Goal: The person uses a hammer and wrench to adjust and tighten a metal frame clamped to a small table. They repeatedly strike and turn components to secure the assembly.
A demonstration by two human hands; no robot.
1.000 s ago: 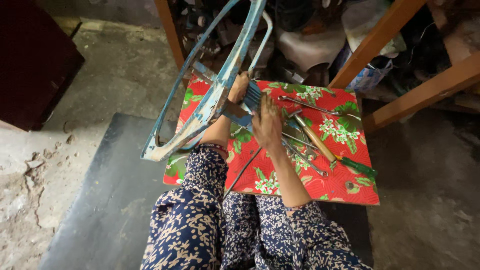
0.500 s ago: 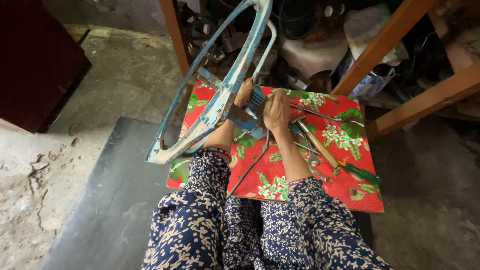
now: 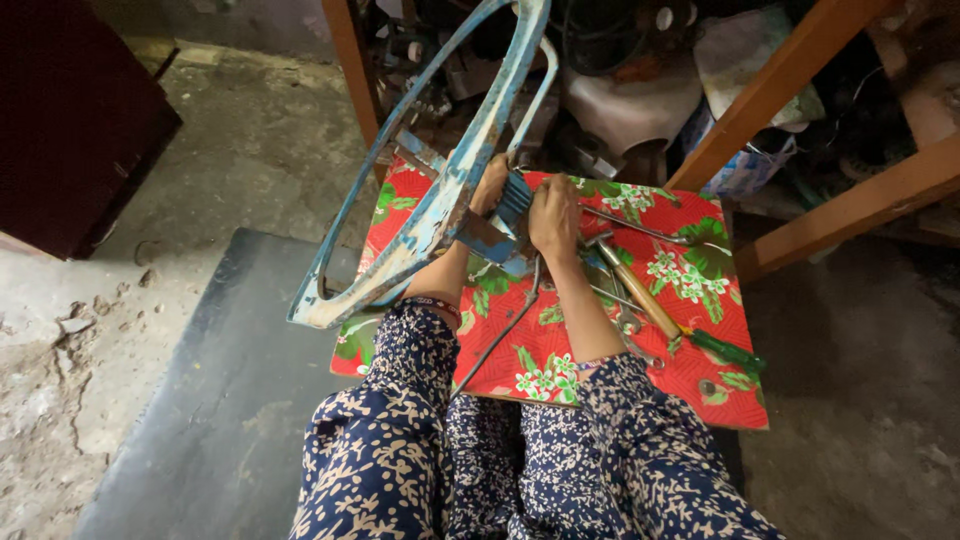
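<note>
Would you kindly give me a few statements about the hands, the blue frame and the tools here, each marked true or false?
1. The left hand grips the blue metal frame. True.
2. The right hand rests flat on the bare concrete floor. False: it is closed beside the frame's blue comb-like part, over the red floral board.
3. A hammer lies on the board. True.
4. The green-handled screwdriver is in the right hand. False: it lies on the board, apart from both hands.
5. The board is plain white. False: red with green leaves.
</note>
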